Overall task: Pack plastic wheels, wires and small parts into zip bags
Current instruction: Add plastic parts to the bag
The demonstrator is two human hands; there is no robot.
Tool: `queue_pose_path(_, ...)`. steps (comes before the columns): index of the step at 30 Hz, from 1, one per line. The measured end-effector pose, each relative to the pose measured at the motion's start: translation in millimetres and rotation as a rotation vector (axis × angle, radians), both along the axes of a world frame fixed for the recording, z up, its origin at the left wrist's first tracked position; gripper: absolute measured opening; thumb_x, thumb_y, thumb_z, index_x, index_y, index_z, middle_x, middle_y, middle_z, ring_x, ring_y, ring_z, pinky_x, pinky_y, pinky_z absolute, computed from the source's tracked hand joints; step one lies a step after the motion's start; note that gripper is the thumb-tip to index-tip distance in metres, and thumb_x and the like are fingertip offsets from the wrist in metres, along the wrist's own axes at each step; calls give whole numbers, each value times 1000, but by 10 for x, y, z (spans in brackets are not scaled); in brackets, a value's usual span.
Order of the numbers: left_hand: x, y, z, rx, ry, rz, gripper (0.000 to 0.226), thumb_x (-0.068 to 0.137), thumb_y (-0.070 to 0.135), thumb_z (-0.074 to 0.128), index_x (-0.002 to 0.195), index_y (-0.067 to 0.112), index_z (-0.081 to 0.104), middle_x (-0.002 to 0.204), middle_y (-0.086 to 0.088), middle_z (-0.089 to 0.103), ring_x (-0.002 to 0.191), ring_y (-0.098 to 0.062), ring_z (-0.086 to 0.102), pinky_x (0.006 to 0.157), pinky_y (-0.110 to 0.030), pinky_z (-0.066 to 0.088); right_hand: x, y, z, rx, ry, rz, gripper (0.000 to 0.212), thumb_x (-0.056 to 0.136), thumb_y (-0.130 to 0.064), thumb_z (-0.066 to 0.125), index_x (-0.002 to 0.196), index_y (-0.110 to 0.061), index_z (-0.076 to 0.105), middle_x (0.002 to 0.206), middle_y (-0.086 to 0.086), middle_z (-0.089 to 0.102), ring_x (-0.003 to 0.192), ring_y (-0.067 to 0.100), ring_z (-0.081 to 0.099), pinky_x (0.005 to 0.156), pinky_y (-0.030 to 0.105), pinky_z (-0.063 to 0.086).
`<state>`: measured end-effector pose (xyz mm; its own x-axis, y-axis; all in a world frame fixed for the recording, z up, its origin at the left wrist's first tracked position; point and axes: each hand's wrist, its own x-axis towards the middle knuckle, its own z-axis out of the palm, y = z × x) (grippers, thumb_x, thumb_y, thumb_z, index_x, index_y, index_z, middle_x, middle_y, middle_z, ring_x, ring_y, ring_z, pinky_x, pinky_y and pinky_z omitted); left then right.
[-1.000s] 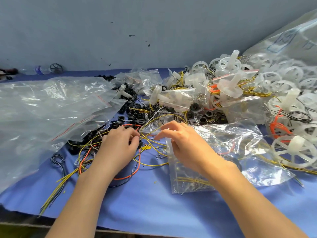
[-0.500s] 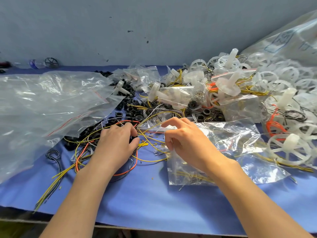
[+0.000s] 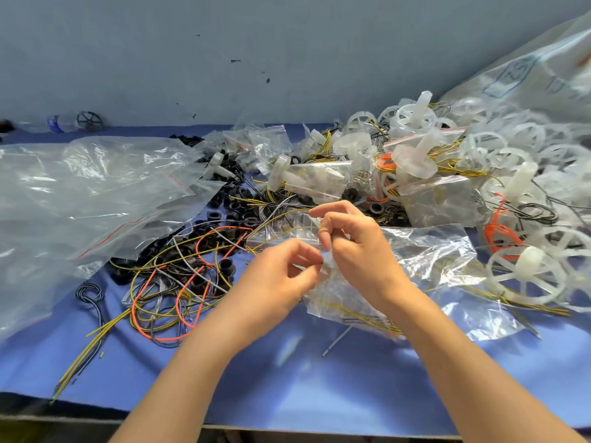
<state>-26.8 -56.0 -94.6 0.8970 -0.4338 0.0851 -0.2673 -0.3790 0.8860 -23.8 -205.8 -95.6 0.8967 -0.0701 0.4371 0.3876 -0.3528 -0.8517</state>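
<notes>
A small clear zip bag [image 3: 345, 302] with yellow wires inside is lifted off the blue table in the middle. My right hand [image 3: 355, 247] pinches its top edge. My left hand [image 3: 281, 276] is next to it, fingers curled, pinching the bag's mouth or a small part there; which one is unclear. A tangle of yellow, orange and black wires [image 3: 179, 282] lies left of the hands, with black ring parts [image 3: 230, 212] behind it. White plastic wheels [image 3: 524, 276] are heaped on the right.
A big crumpled clear bag [image 3: 86, 199] covers the left of the blue table [image 3: 287, 378]. Filled small zip bags [image 3: 319, 177] pile up at the back middle. A large sack of wheels [image 3: 527, 81] leans at the back right. The table's front edge runs along the bottom.
My left hand left the wire pile and moved right to the bag's mouth. My right hand lifted the zip bag's top edge off the table.
</notes>
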Motion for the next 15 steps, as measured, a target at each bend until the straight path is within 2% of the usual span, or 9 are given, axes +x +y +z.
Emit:
queue_pose_path(3,-36,-49,-16,31,25,-132,20,100,26,54,104,13,69,103,-3,74,101,-21,69,93,-49,51,-4,-10,9,27,17,35,43,72,11,42,49,-25,51,110,-4,63,92,1,57,72,12,39)
queue_pose_path(7,-21,-60,1,-15,57,-182,29,99,-2,43,106,8,69,107,-20,71,94,-20,61,96,-58,46,-14,-19,3,17,39,127,49,75,15,46,50,-25,55,107,-2,64,86,0,58,66,12,43)
queue_pose_path(8,-10,-58,4,-32,60,-168,30,99,-3,40,107,7,68,105,-22,70,90,-19,61,93,-56,50,-22,-24,10,22,44,151,48,76,14,46,52,-25,57,107,-1,64,85,0,58,65,13,44)
queue_pose_path(10,31,-30,-10,-83,77,-126,27,101,-2,39,110,5,64,98,-15,73,82,-15,67,76,-35,58,-27,-43,38,33,38,166,43,75,9,44,61,-26,64,108,0,65,93,6,61,69,17,47)
queue_pose_path(11,54,-11,-11,-98,76,-89,25,101,1,40,110,6,63,93,-9,74,76,-12,68,68,-26,55,-16,-63,53,47,28,157,42,75,9,43,68,-24,67,107,2,66,98,12,62,76,23,50)
queue_pose_path(13,101,36,-4,-124,37,37,23,102,7,43,106,13,64,83,-1,74,68,-8,66,60,-18,49,6,-114,102,105,15,131,46,78,16,41,79,-20,70,103,3,70,97,20,64,87,33,51)
queue_pose_path(15,144,87,10,-176,-42,182,23,102,9,44,103,19,65,79,3,72,65,-4,63,59,-13,45,6,-168,167,170,17,110,49,81,18,40,83,-21,70,93,-8,72,89,11,65,81,21,49)
